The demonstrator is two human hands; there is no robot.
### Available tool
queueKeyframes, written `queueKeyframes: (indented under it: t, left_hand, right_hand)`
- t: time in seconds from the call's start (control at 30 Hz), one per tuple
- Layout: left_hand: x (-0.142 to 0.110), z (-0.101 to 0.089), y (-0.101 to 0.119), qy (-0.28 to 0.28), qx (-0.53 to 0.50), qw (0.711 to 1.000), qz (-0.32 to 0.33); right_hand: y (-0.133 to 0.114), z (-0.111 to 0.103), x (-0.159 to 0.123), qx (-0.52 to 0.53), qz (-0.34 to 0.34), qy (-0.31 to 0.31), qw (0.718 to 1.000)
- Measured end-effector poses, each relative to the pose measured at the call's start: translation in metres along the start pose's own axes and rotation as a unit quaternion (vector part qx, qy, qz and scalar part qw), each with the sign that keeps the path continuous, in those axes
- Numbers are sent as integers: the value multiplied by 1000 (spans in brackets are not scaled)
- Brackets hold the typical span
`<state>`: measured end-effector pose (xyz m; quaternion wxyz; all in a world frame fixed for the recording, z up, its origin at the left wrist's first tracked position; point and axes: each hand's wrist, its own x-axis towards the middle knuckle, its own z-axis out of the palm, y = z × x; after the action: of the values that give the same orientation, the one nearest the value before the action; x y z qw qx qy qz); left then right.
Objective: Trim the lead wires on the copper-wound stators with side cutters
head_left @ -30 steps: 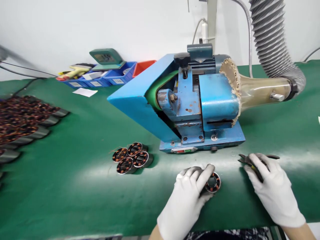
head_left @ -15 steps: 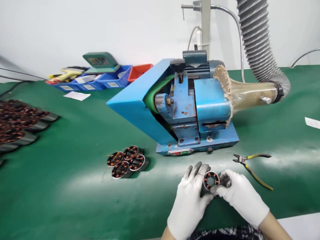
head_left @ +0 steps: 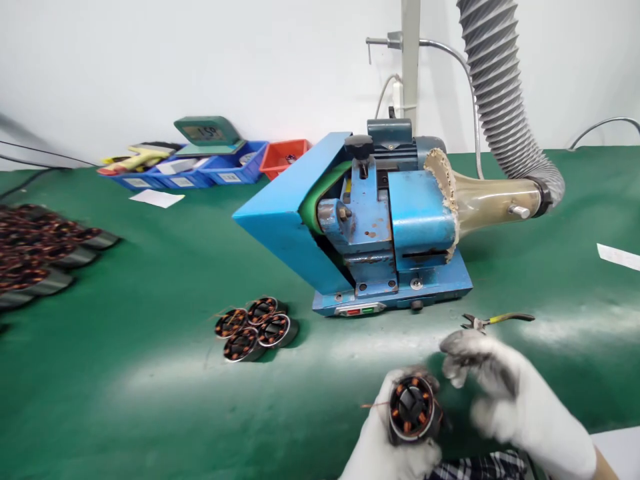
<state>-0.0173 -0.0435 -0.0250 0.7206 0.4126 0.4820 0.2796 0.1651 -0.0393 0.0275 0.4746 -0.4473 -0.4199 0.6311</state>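
My left hand (head_left: 376, 432), in a white glove with dark-stained fingertips, is wrapped around a motor stator (head_left: 412, 408). The stator's open end faces up, with copper windings inside a metal ring and a thin wire sticking out to the left. My right hand (head_left: 510, 390), gloved too and blurred by motion, is off the stator with its fingers apart and nothing visible in them. Just beyond that hand lies a pair of cutting pliers (head_left: 483, 322) with yellow handles, its lower handle hidden by the glove. Several more stators (head_left: 257, 328) stand grouped on the green table to the left.
A blue belt grinder (head_left: 370, 233) with a grey extraction hose (head_left: 500, 93) stands behind my hands. Many stators (head_left: 40, 250) fill the left edge. Blue bins (head_left: 230, 167), a red bin (head_left: 283, 159) and a green scale (head_left: 209, 133) line the wall.
My left hand has brought the stator toward me and lifted it closer to the camera. My right hand has let go of it and moved right, up to the pliers.
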Motion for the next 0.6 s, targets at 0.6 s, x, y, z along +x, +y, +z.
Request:
queueKeyframes:
  t: [0.6]
  left_hand:
    - [-30, 1, 14, -84, -252, 964, 6]
  right_hand:
    - [-9, 28, 21, 131, 52, 24, 990]
